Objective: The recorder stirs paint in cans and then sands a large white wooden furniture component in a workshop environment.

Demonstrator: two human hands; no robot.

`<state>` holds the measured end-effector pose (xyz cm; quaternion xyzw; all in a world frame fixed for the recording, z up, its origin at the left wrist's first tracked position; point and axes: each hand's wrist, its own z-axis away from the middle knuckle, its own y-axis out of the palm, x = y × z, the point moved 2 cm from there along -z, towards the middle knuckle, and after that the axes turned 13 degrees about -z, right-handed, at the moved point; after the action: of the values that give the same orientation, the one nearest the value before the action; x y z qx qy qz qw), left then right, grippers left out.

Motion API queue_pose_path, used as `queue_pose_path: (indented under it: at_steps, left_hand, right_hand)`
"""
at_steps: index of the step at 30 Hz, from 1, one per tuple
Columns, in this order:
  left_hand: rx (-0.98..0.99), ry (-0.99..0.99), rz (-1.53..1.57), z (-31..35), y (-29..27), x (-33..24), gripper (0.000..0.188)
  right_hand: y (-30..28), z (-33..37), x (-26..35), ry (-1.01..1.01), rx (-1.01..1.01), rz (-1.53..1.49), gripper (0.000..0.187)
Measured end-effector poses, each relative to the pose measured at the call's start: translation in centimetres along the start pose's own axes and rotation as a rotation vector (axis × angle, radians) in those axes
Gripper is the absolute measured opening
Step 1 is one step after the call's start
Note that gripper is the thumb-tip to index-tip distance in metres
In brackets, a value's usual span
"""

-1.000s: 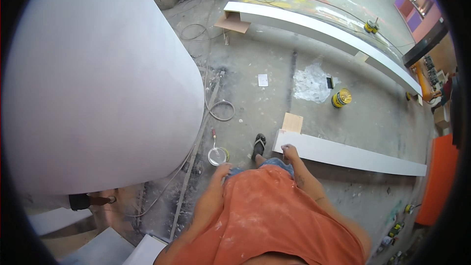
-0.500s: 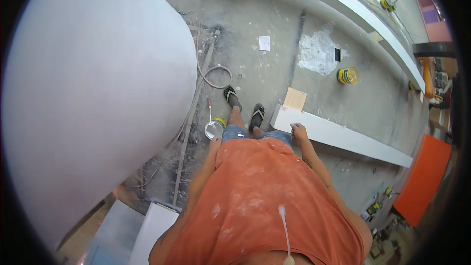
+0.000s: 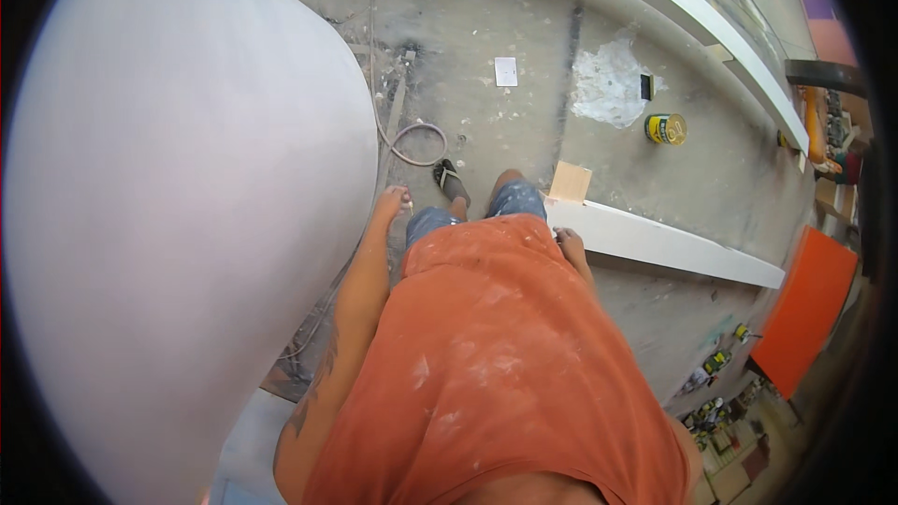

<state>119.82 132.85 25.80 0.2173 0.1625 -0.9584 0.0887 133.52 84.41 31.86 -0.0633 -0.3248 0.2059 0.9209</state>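
Observation:
My left hand (image 3: 396, 199) is out in front of my left hip, next to the large smooth white curved surface (image 3: 196, 206). Its fingers are curled, and a small pale yellowish bit shows at them; what they hold is too small to name. My right hand (image 3: 569, 241) hangs by my right thigh at the near end of a long white beam (image 3: 673, 241). Those fingers are curled too, and whatever is in them is hidden. Whether this hand touches the beam I cannot tell.
A hose loop (image 3: 418, 143) lies ahead of my left foot (image 3: 449, 180). Further off are a yellow-and-black tub (image 3: 665, 129), a white plate (image 3: 506, 72) and a white patch (image 3: 608, 84) on the floor. A wooden piece (image 3: 569, 182) adjoins the beam; an orange panel (image 3: 804, 309) stands right.
My left hand has moved forward and up, away from the white-filled tub. That tub and the red-handled tool no longer show. My right leg is bent forward; the right hand stays by the beam.

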Motion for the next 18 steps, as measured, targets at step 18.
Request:
queue_pose_path:
  at_steps: [18]
  left_hand:
    - [-0.016, 0.358, -0.62, -11.7, 0.4, -19.9, 0.041]
  right_hand:
    - [4.2, -20.5, 18.3, 0.246, 0.054, -0.202, 0.04]
